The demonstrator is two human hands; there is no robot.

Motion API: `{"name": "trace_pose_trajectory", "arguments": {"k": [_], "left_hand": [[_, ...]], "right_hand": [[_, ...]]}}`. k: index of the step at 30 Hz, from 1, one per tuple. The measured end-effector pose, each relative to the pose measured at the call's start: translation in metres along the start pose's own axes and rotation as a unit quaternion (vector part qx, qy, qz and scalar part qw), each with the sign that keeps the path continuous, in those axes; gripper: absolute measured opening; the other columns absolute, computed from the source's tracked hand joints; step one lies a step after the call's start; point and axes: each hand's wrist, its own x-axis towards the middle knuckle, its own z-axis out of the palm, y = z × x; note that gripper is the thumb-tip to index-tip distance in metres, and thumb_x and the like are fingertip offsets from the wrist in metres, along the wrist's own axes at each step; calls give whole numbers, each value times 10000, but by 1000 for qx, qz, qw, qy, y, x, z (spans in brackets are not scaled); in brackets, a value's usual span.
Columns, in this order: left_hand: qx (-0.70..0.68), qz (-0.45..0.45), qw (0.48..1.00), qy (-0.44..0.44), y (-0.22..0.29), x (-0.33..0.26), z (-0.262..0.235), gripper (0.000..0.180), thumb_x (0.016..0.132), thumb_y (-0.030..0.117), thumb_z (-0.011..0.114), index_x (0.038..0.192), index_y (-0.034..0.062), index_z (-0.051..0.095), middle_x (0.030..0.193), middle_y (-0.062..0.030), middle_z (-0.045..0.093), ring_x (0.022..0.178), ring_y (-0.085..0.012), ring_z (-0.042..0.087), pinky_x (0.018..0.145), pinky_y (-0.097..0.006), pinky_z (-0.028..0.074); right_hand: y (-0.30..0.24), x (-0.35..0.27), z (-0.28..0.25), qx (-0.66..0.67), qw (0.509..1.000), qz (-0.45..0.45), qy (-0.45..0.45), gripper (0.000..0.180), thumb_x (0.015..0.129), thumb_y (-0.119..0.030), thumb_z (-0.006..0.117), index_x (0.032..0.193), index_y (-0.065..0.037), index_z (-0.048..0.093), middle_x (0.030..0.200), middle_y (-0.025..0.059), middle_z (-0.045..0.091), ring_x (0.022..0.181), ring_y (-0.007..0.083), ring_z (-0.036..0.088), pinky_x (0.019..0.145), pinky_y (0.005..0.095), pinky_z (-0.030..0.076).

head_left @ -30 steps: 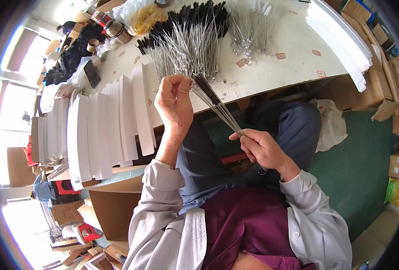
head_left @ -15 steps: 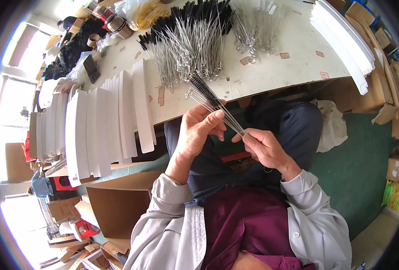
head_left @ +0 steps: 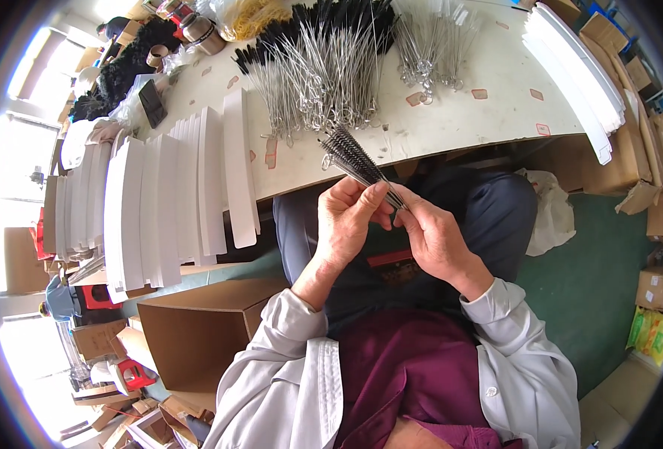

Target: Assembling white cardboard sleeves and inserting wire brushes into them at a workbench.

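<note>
A small bunch of wire-handled bottle brushes (head_left: 352,156) with black bristles is held between my two hands, just off the table's front edge. My left hand (head_left: 350,219) pinches the bunch with thumb and fingers from the left. From the right, my right hand (head_left: 434,233) grips its lower end. The bristled ends point up and away, with a few looped wire ends beside them. Beyond lies a large pile of similar brushes (head_left: 324,67), bristles at the far side and looped ends toward me. A smaller group of wire brushes (head_left: 426,49) with pale ends lies to its right.
White folded card strips (head_left: 148,209) stand along the table's left side, and more white strips (head_left: 574,71) lie at the right. An open cardboard box (head_left: 204,329) sits below left. A white plastic bag (head_left: 550,213) is on the green floor. Yellow ties (head_left: 260,19) lie far left.
My right hand has come up closer to my left, along the bunch. More black bristles show fanned out at the top, and both hands have shifted slightly.
</note>
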Motion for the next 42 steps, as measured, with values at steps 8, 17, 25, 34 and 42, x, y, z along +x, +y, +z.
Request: {"name": "trace_pose_trajectory", "arguments": {"k": [8,17,25,34,42], "left_hand": [[224,14,974,3,20,-15,-17,170,976,133,718,1004,-33,698,841,-98,731,673,-139,671,628,-260,557],[771,147,553,280,86,-19,-121,622,878,489,753,1131,-69,646,1027,-224,727,957,-418,704,837,-498,552],[692,-88,675,240,65,-13,-167,483,864,360,726,1024,-90,652,900,-261,704,792,-361,702,752,-450,561],[1,-59,989,136,68,-23,-144,439,894,180,515,1220,-111,556,945,-208,689,787,-269,686,717,-412,597],[-122,31,988,93,50,-8,-102,474,893,113,634,1305,-61,477,957,-203,677,799,-279,680,722,-439,594]], "right_hand": [[10,1,-1,-52,999,-4,-11,322,1001,-48,598,1315,24,597,1078,252,712,951,418,711,763,408,587],[12,1,-13,-9,993,102,-60,262,1043,-88,572,1255,57,620,758,179,639,608,258,628,591,335,499],[15,4,-5,-6,997,38,-60,248,1051,-99,574,1230,60,639,727,156,631,601,218,583,596,323,488],[-4,1,-9,140,964,145,-171,326,1107,-236,504,1191,16,694,641,-60,397,596,43,325,534,229,308],[-20,-9,-6,226,898,237,-294,289,1097,-218,530,1112,2,716,641,-54,374,602,55,329,543,262,330]]}}
